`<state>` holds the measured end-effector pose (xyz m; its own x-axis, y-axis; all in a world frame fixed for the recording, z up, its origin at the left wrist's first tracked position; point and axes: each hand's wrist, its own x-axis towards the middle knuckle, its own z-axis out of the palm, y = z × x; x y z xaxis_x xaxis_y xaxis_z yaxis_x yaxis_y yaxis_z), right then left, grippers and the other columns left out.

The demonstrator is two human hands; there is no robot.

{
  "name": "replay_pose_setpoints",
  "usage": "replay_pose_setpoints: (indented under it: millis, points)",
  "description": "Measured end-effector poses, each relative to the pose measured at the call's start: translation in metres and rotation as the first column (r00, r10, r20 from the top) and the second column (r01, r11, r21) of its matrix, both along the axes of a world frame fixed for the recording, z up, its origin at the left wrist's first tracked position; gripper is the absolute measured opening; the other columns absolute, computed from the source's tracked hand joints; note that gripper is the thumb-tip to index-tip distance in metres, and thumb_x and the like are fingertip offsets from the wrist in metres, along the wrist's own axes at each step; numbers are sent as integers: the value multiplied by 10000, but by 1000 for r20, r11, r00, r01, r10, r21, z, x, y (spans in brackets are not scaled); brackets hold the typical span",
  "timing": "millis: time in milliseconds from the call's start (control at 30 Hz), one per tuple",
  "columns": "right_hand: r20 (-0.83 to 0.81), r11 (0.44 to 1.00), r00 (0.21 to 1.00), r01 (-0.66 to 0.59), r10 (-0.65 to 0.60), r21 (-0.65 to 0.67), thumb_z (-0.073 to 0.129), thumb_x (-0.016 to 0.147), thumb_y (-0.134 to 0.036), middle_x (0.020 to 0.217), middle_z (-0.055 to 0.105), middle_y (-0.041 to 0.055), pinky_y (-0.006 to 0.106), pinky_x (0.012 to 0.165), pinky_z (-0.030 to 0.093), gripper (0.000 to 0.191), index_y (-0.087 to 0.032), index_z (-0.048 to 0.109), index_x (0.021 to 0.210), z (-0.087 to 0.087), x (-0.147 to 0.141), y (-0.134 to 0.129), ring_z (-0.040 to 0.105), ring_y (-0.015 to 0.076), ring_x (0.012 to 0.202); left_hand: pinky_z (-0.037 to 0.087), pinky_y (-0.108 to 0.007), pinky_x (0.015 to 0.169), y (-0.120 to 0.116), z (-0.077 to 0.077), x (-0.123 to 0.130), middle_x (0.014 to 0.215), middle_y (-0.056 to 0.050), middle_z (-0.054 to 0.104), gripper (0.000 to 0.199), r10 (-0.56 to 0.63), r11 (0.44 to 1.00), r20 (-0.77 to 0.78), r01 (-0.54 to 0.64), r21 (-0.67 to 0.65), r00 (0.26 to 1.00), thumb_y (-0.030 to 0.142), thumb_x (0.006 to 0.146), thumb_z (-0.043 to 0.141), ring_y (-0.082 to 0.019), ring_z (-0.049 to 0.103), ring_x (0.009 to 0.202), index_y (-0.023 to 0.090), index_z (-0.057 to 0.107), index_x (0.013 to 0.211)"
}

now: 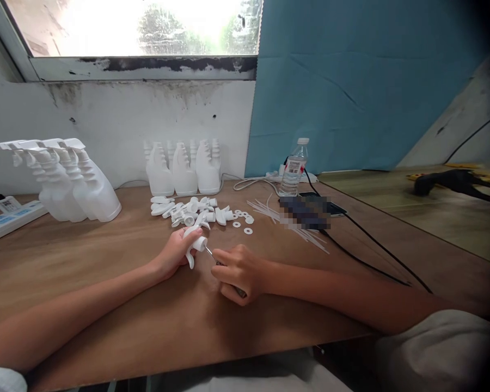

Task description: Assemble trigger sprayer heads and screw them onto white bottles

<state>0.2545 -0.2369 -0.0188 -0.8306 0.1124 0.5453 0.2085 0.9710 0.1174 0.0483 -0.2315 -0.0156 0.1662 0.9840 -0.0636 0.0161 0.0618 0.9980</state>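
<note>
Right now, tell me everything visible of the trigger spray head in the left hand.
The white trigger spray head, plastic by its look, is gripped in the left hand above the brown tabletop, its curved lever pointing down. Its round collar faces the right hand, whose slim metal tool reaches the opening; contact inside is hidden.

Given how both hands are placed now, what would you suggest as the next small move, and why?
I'd perhaps ease the slim metal-shafted tool gently into the collar of the white trigger spray head: the tip appears to be at the collar, the right hand grips the tool, and the left hand holds the head.
</note>
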Motion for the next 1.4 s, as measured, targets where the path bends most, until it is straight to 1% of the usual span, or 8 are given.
replay_pose_setpoints:
  millis: [67,167,267,600,867,1067,1200,1400]
  points:
    - [-23,985,995,-99,97,-144,397,783,-223,669,346,-7,271,486,189,163,-201,338,632,6,5,5,224,119,514,212,-148,351,-1,-1,2,526,52,448,421,4,1000,-62,-3,19,998,549,800,643,-42,304,406,162,480,779]
    - [-105,893,980,-196,168,-404,299,852,-206,658,340,-5,264,553,298,203,-208,305,649,14,10,10,322,124,561,213,-144,350,-1,-3,2,522,52,453,428,0,1000,-86,2,19,996,561,801,638,-43,298,409,165,476,787]
    - [-174,826,971,-231,163,-515,258,924,-216,680,367,4,268,610,338,251,-206,330,684,15,12,9,362,134,619,183,-147,339,1,-4,-2,505,50,438,437,3,1000,-53,-3,1,999,568,810,622,-43,280,397,169,456,746]
    - [-165,794,967,-253,193,-553,278,965,-200,767,403,29,276,680,384,220,-194,377,769,7,9,7,403,148,715,117,-170,330,7,-1,-10,433,56,366,428,-147,985,169,160,-70,975,512,859,583,-40,195,347,175,430,645]
    - [-137,793,963,-268,231,-547,276,978,-195,793,405,36,269,688,378,217,-191,383,790,12,12,6,397,145,721,131,-171,320,10,1,-12,425,52,358,435,-173,979,132,185,-89,976,510,863,579,-48,215,341,178,423,629]
    - [-201,728,934,-356,295,-586,238,1009,-274,752,405,29,264,657,375,292,-191,379,767,13,11,7,392,140,681,139,-156,321,15,4,-20,426,55,355,400,-307,923,97,321,-212,947,522,847,586,-54,231,346,178,461,686]
    - [-124,768,952,-299,279,-567,229,1001,-222,802,430,48,258,678,402,254,-185,398,815,15,9,3,416,140,710,140,-149,320,17,2,-21,417,63,347,388,-322,907,174,356,-224,931,510,865,563,-50,209,343,179,454,693]
    - [-31,967,994,-111,106,-228,411,906,-129,1018,534,109,263,725,465,198,-148,519,1071,5,4,1,520,151,821,134,-149,311,16,2,-18,420,70,340,375,-263,920,286,329,-214,922,494,870,555,-47,208,334,178,463,690]
